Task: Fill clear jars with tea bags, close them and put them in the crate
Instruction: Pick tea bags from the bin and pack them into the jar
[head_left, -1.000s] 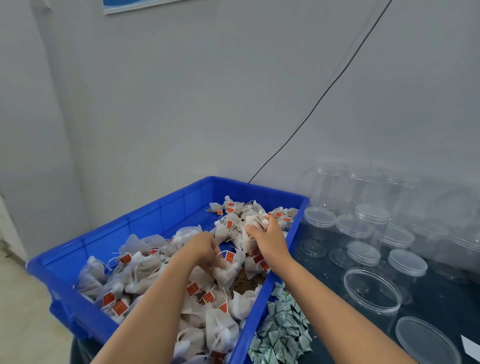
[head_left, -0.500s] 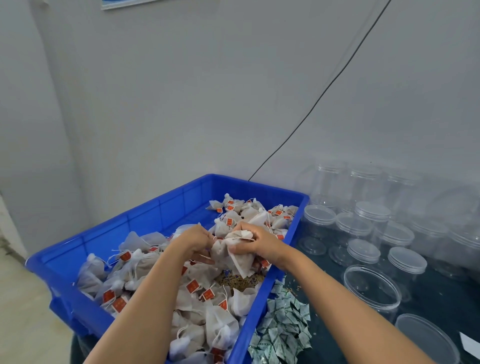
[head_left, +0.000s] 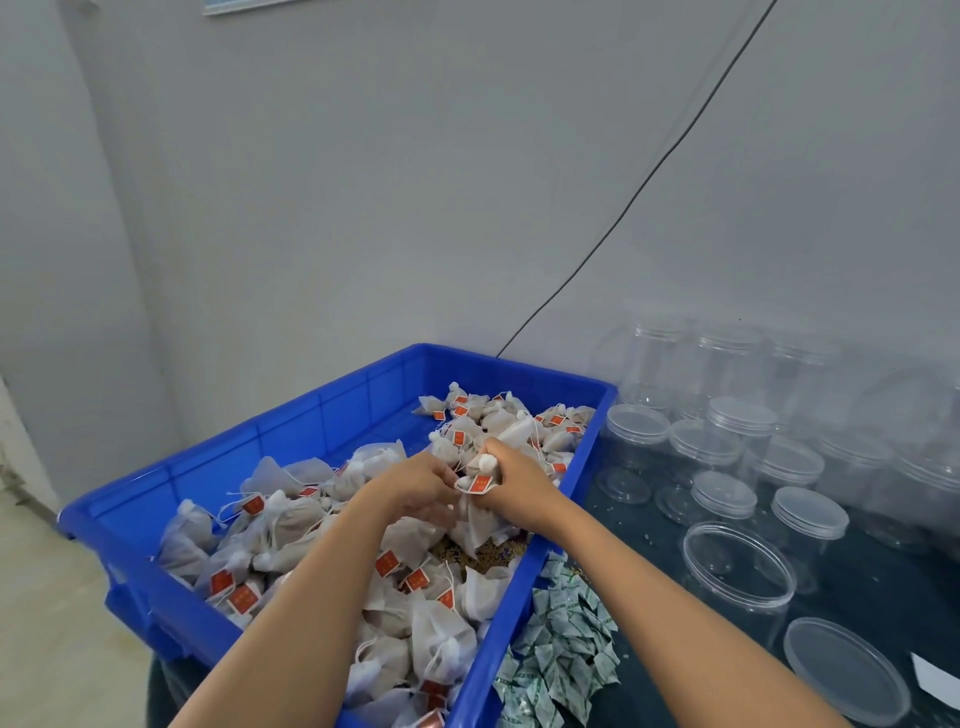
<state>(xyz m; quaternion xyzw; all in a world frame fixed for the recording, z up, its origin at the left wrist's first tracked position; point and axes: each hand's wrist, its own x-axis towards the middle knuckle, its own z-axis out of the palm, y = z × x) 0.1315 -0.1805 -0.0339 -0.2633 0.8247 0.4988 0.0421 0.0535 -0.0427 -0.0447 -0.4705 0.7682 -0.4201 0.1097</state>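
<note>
A blue crate (head_left: 291, 431) holds a heap of white mesh tea bags (head_left: 291, 525) with red tags. Both my hands meet over the middle of the heap. My right hand (head_left: 519, 480) grips a bunch of tea bags (head_left: 480, 517), one red tag showing at its fingers. My left hand (head_left: 421, 486) has its fingers curled onto the same bunch from the left. An open clear jar (head_left: 737, 577) stands right of the crate on the dark table, its loose lid (head_left: 844, 670) lying in front of it.
Several empty clear jars with lids (head_left: 743, 415) crowd the table's right side up to the grey wall. A pile of small green-and-white sachets (head_left: 558, 654) lies beside the crate's right wall. A black cable (head_left: 623, 208) runs down the wall.
My right hand drew back from the far tea bags toward the left hand. Both hands closed together on a bunch of bags and lifted it slightly.
</note>
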